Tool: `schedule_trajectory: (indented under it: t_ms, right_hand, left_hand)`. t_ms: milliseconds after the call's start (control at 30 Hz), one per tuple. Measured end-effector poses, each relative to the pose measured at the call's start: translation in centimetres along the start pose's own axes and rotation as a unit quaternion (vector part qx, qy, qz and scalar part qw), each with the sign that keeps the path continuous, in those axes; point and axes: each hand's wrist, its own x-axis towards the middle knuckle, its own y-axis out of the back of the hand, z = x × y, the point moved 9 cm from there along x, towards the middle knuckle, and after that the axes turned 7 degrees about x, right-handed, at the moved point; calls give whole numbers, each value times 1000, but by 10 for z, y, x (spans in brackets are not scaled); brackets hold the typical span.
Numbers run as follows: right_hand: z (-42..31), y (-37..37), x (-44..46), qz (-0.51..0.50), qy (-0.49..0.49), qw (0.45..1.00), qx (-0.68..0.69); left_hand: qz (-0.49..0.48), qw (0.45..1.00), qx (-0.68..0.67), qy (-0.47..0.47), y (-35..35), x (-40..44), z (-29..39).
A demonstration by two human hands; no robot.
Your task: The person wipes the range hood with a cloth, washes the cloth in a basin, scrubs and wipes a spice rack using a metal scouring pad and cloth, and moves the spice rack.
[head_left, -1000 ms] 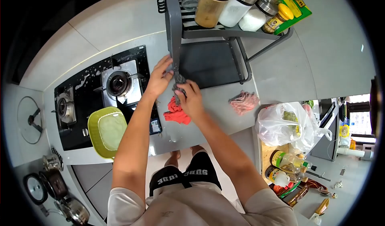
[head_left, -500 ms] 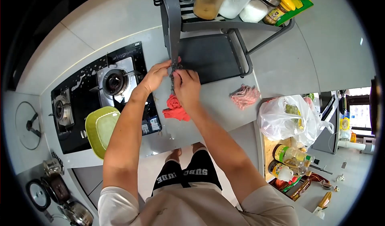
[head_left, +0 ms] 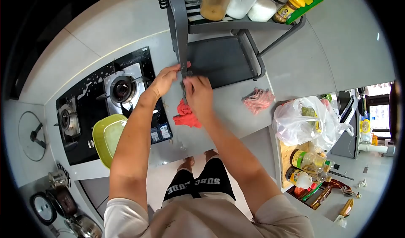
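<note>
A grey two-level rack (head_left: 180, 31) stands on the counter, with a dark tray (head_left: 221, 63) as its lower level. My left hand (head_left: 166, 78) grips the foot of the rack's upright at its front left corner. Beside it my right hand (head_left: 198, 88) is closed round a dark grey cloth (head_left: 184, 88), pressed to the same corner. Just below my right hand, a red cloth (head_left: 187, 115) lies crumpled on the counter. Farther right sits a pink and grey cloth (head_left: 258, 100).
Left of my arms are a black gas stove (head_left: 90, 98) and a green basin (head_left: 110, 134) at its front edge. Jars (head_left: 217, 1) stand on the rack's upper shelf. A white plastic bag (head_left: 301, 122) and oil bottles (head_left: 310, 162) are at the right.
My right hand has shifted slightly up along the rack's corner with the grey cloth. My left hand has slid down a little and now wraps round the upright. The camera view has shifted slightly.
</note>
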Motion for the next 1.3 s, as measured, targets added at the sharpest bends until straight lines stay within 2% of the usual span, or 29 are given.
schedule_trajectory:
  t_ms: [67,200,267,300,367,500,567,600,633,700,733,800,900,967,1033,1133,1200,1300]
  right_hand:
    - [3,-11,8,-9,21,1000,-13]
    - [12,20,-54,7,57,998,-13]
    - [35,31,-73,-16,-26,999,10]
    - [31,33,-70,-16,-26,999,10]
    - [26,43,-55,20,-97,995,11]
    - [15,14,-41,24,-62,997,48]
    - [34,0,-57,-66,-64,996,-22]
    - [38,-1,-77,-113,11,990,-80]
    - [38,9,-86,-110,10,990,-82]
    - [56,31,-93,-20,-96,995,2]
    - [49,36,-86,5,-104,995,10]
    - [32,28,-65,13,-99,995,21]
    - [28,-5,-50,18,-68,997,39]
    - [49,-34,-64,-39,-79,995,-42]
    - [43,-33,-59,-27,-61,997,-39]
    - [44,-31,-55,-3,-82,997,7]
    - [38,-29,-57,-2,-23,999,-23]
    - [39,-30,-54,-19,-28,999,-16]
  left_hand:
    - [-17,999,3,32,-3,-4,11]
    - [1,1000,-6,8,1,-3,12]
    - [-22,1000,-4,7,-1,-3,14]
    - [-23,1000,-4,7,-4,-1,11]
    - [18,1000,-4,-20,-5,0,7]
    - [78,992,101,0,-10,0,2]
    - [142,981,100,-86,-2,10,8]
    - [153,983,69,-80,3,13,1]
    - [133,988,44,-71,6,19,-5]
    - [122,990,-58,-43,6,23,-16]
    - [121,990,-59,-37,2,16,-7]
    - [133,989,-39,49,5,12,1]
    - [147,989,3,23,9,16,-1]
    - [153,988,29,11,14,17,0]
    - [160,986,56,-6,20,24,-2]
    - [160,982,93,-40,20,24,-1]
    - [166,981,93,-38,20,22,-8]
    - [162,980,106,-53,22,22,-2]
